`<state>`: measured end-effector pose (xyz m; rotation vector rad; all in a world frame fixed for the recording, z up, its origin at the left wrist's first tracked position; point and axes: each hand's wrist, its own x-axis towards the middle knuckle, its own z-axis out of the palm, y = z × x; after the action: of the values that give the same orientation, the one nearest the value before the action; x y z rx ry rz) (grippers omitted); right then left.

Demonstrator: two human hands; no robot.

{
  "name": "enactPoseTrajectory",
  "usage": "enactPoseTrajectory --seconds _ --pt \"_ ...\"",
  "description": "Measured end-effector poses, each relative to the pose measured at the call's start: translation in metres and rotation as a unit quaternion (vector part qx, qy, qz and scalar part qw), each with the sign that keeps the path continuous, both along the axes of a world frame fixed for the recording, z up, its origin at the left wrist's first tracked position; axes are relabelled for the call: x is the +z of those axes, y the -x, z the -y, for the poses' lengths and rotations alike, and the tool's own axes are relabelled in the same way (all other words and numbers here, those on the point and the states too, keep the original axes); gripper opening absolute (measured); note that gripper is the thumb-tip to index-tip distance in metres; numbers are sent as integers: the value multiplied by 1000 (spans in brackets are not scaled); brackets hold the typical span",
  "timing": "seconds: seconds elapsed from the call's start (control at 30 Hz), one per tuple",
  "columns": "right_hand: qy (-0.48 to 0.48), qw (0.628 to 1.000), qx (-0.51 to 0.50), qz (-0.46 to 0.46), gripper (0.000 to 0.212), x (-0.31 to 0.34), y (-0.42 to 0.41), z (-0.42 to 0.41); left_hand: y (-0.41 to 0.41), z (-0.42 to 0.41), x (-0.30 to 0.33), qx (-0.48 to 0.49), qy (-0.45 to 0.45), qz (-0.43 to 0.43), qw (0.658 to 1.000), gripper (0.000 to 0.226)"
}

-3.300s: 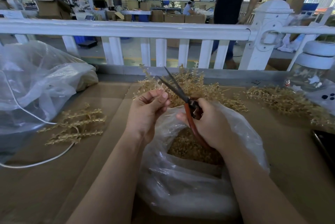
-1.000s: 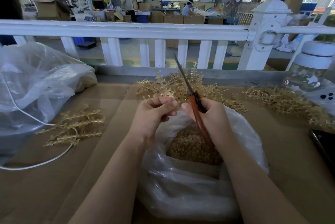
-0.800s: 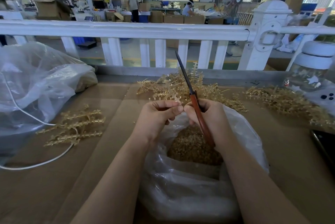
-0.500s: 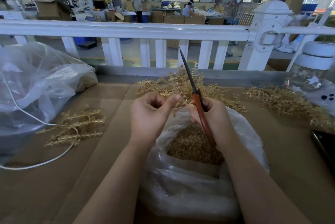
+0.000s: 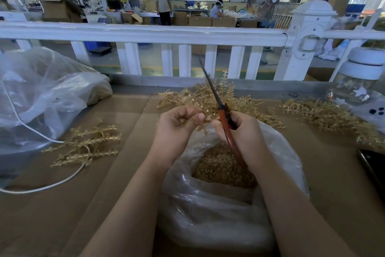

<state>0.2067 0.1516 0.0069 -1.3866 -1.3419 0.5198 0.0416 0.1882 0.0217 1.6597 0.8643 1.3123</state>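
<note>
The left hand (image 5: pixel 177 126) and right hand (image 5: pixel 244 134) nearly touch above the cardboard-covered table (image 5: pixel 114 173), over an open plastic bag (image 5: pixel 208 215) of gold trimmings (image 5: pixel 223 170). The right grips red-handled scissors (image 5: pixel 226 125), blades together and pointing up; the left's curled fingers pinch a small gold sprig (image 5: pixel 203 128).

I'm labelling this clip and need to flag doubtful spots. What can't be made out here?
Head view only.
The gold piece in the left hand: mostly covered by its curled fingers.
The scissors: handle loops hidden by the right hand gripping them.
The dark flat object: cut off by the right edge.
The jar: contents blurred behind reflections, side cut off.
</note>
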Motion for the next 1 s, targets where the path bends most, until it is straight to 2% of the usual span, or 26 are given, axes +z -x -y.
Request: enactPoseTrajectory --seconds 0.03,0.13,0.23,0.4,0.5,0.57,0.73,0.9,1.0 --pt "3 1000 -10 22 15 -1 -1 1 1 0 1 3 4 11 1000 10" --pt "24 992 -34 121 51 -1 -2 4 2 -1 3 17 5 29 999 20" --pt "35 979 -27 198 62 -2 0 7 4 -4 1 44 -5 17 999 15" --pt "32 970 -23 240 61 -1 0 9 7 -4 4 53 -2 26 998 17" --pt "28 967 -24 252 60 0 0 10 10 -5 3 26 -6 34 999 7" --pt "25 967 -26 254 60 0 0 11 12 -6 3 15 -8 30 999 20" --pt "11 962 -41 271 53 0 2 12 10 -6 4 -4 -5 32 999 14" --pt "8 958 -56 281 53 1 2 12 10 -4 5 -33 -4 54 998 25" --pt "2 959 -59 278 55 0 2 13 10 -4 4 -48 -3 67 997 23"
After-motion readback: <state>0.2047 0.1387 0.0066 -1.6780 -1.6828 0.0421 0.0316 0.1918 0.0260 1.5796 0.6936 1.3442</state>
